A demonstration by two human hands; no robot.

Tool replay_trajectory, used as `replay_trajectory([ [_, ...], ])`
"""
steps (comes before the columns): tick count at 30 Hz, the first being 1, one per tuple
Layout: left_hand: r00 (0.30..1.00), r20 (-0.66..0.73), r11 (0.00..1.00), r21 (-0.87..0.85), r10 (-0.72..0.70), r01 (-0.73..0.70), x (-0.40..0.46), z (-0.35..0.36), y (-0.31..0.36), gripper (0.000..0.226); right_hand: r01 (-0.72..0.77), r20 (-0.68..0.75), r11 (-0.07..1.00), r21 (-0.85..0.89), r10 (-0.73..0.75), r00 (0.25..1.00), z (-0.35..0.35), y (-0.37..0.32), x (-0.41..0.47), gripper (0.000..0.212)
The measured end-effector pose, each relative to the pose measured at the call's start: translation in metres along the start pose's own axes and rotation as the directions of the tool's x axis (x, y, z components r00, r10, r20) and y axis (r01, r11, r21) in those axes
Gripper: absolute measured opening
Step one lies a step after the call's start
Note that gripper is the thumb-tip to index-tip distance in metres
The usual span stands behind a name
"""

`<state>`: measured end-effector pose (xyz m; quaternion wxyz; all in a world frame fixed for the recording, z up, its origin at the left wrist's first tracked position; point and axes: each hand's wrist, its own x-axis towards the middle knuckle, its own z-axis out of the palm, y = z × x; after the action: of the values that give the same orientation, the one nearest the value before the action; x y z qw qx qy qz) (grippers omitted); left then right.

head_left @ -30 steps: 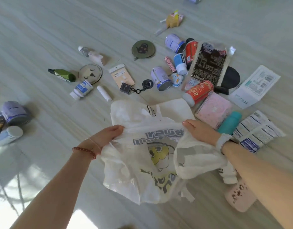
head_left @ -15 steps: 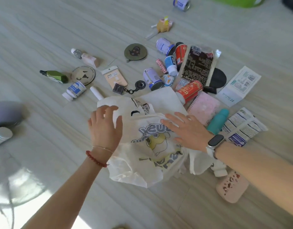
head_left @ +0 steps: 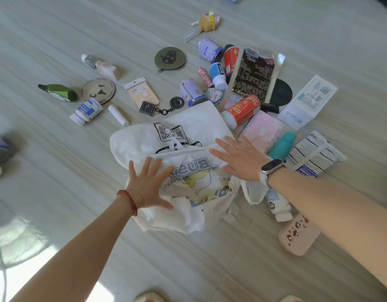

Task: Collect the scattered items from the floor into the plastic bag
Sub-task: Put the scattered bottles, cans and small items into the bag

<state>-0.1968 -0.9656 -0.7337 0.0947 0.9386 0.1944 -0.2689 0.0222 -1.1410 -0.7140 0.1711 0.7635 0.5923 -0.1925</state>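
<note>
We are laying both palms flat on the plastic bag, which is lying crumpled on the floor in the middle of the scatter. Our left hand is pressing its near-left part with fingers spread wide, gripping nothing; our right hand is resting on the bag's right side, fingers likewise straight and splayed, holding nothing.

We judge that we are only preparing the bag: nothing appears to be inside it, and its mouth is not showing as open. Everything is waiting on the floor around it. Just beyond the bag's far edge the red can and a lavender can are lying on their sides; to the bag's right are the pink notebook and the teal bottle; to its far left, the white tube and green bottle.

The next move is calling for fingers to find the bag's rim, pinch a handle and lift it open, freeing one hand to pick up the nearest item, likely the red can.
</note>
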Motion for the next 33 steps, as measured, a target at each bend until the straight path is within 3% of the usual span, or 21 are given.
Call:
replay_trajectory([
  [2,0.953,-0.304,0.992,-0.117,0.017,-0.055,-0.003,-0.014,0.014,0.072,0.053,-0.245,0.989,0.139,-0.017,0.969,-0.005,-0.003,-0.015,0.054],
  [3,0.875,-0.484,0.985,-0.144,0.016,-0.098,-0.002,-0.018,0.02,0.061,0.079,-0.39,0.97,0.231,0.018,0.921,-0.009,-0.003,-0.026,0.053],
  [5,0.7,-0.714,0.975,-0.132,0.029,-0.176,0.003,-0.026,0.032,0.054,0.089,-0.618,0.914,0.396,0.195,0.761,-0.008,0.004,-0.051,0.046],
  [6,0.674,-0.736,0.976,-0.101,0.057,-0.193,0.008,-0.028,0.039,0.055,0.055,-0.654,0.865,0.499,0.334,0.678,-0.002,0.009,-0.064,0.043],
  [7,0.682,-0.725,0.977,-0.057,0.101,-0.205,0.014,-0.031,0.046,0.058,0.007,-0.624,0.78,0.626,0.496,0.605,0.006,0.013,-0.078,0.041],
  [9,0.767,-0.618,0.978,0.017,0.173,-0.206,0.027,-0.039,0.059,0.059,-0.116,-0.423,0.549,0.828,0.746,0.514,0.029,0.019,-0.102,0.036],
  [11,0.898,-0.407,0.983,-0.008,0.165,-0.184,0.042,-0.043,0.066,0.052,-0.278,-0.199,0.403,0.872,0.811,0.551,0.058,0.02,-0.123,0.032],
  [13,0.959,-0.267,0.989,-0.086,0.094,-0.121,0.054,-0.044,0.068,0.039,-0.364,-0.057,0.347,0.864,0.787,0.615,0.084,0.014,-0.137,0.029],
  [15,0.96,-0.267,0.955,-0.295,-0.08,-0.002,0.056,-0.046,0.067,0.035,-0.407,0.008,0.325,0.853,0.773,0.634,0.098,0.005,-0.144,0.031],
  [18,0.882,-0.289,0.767,-0.63,-0.371,0.117,0.051,-0.042,0.06,0.036,-0.523,0.052,0.412,0.747,0.747,0.662,0.11,-0.008,-0.142,0.053],
  [22,0.812,-0.193,0.592,-0.776,-0.55,0.217,0.039,-0.039,0.057,0.036,-0.595,0.004,0.558,0.578,0.728,0.686,0.119,-0.011,-0.127,0.068],
  [24,0.803,-0.133,0.52,-0.82,-0.581,0.24,0.037,-0.037,0.054,0.038,-0.551,-0.1,0.525,0.648,0.776,0.623,0.119,-0.01,-0.124,0.064],
  [26,0.785,-0.051,0.409,-0.874,-0.618,0.264,0.034,-0.038,0.055,0.04,-0.43,-0.095,0.358,0.829,0.847,0.523,0.106,-0.012,-0.128,0.055],
  [29,0.789,0.051,0.284,-0.917,-0.612,0.279,0.036,-0.046,0.062,0.033,0.023,-0.138,0.144,0.989,0.881,0.452,0.076,-0.019,-0.133,0.044],
  [31,0.826,0.09,0.255,-0.928,-0.557,0.272,0.039,-0.053,0.068,0.034,0.271,-0.313,0.217,0.938,0.865,0.391,0.048,-0.023,-0.132,0.041],
  [33,0.864,0.111,0.227,-0.941,-0.492,0.25,0.045,-0.057,0.073,0.028,0.375,-0.548,0.419,0.827,0.749,0.373,0.024,-0.025,-0.128,0.042],
])
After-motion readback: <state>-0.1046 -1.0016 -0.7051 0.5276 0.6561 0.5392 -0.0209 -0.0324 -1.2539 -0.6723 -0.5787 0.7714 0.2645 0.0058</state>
